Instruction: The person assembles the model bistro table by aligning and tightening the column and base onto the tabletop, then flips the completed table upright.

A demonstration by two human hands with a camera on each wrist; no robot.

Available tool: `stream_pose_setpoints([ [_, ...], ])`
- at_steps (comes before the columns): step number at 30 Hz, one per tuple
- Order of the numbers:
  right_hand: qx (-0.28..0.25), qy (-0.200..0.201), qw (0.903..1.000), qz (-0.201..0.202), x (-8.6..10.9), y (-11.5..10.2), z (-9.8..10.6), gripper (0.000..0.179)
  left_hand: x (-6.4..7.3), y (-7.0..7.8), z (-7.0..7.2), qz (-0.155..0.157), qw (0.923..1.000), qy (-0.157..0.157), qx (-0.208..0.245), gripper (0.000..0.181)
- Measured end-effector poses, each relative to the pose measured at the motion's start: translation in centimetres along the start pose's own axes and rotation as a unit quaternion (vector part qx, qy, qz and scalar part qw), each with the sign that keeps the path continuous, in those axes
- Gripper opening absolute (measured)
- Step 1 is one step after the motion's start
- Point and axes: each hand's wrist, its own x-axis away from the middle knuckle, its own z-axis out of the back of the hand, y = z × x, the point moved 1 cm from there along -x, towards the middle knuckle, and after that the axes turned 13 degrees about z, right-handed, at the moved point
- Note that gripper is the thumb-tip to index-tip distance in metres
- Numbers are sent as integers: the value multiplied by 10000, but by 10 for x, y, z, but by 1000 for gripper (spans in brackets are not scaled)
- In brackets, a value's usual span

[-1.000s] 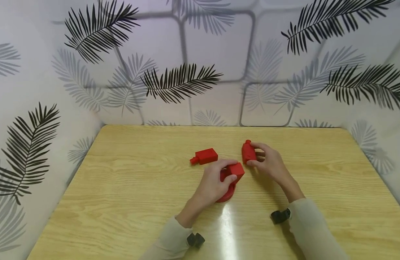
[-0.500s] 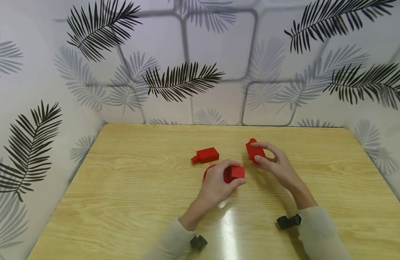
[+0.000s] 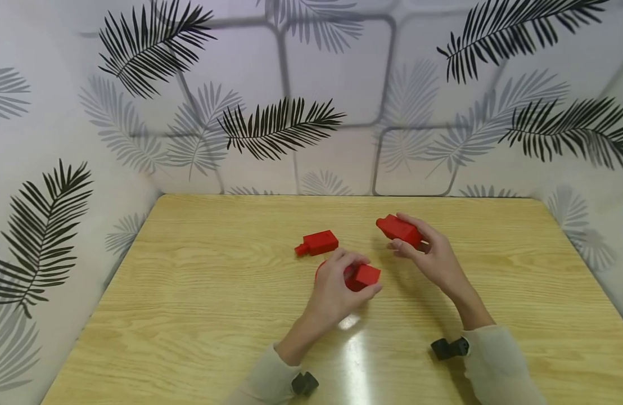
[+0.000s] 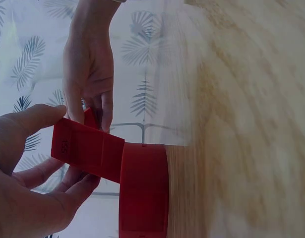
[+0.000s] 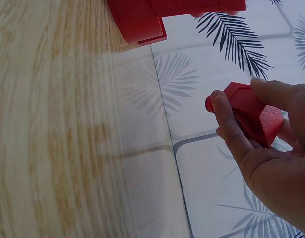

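Observation:
My left hand (image 3: 329,298) grips a red rectangular block (image 3: 367,275) between thumb and fingers. In the left wrist view the block, marked with small digits, slants up from a round red base (image 4: 144,193) on the table. From above, the hand hides most of that base. My right hand (image 3: 435,261) holds a red bottle-shaped piece (image 3: 397,230) above the table, tilted with its neck toward the left. The right wrist view shows thumb and fingers around its body, the small round neck (image 5: 209,104) sticking out past them.
A second red bottle-shaped piece (image 3: 320,242) lies on its side behind the left hand, neck to the left. The wooden table (image 3: 190,292) meets a leaf-patterned backdrop (image 3: 337,157) at the back and sides. Black cameras (image 3: 305,383) sit at both wrists.
My right hand has lifted its bottle-shaped piece off the table, drawn it slightly right and tipped its neck leftward. My left hand keeps its grip on the block, which has tilted slightly.

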Motion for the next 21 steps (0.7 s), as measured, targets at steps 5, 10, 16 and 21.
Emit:
stream_pose_setpoints([
  [5, 376, 33, 9993, 49, 0, -3, 1, 51, 4, -3, 8, 41, 9995, -248, 195, 44],
  [10, 424, 225, 9988, -4, -1, -4, 1, 48, 7, -7, 20, 58, 9985, -501, 199, 42],
  [16, 399, 336, 9986, -11, -2, -7, 2, 45, 8, -14, 35, -121, 9977, -673, 36, 41],
  [21, 300, 198, 9993, -69, -1, -9, 0, 48, 5, -20, 39, -540, 9963, -672, -46, 38],
])
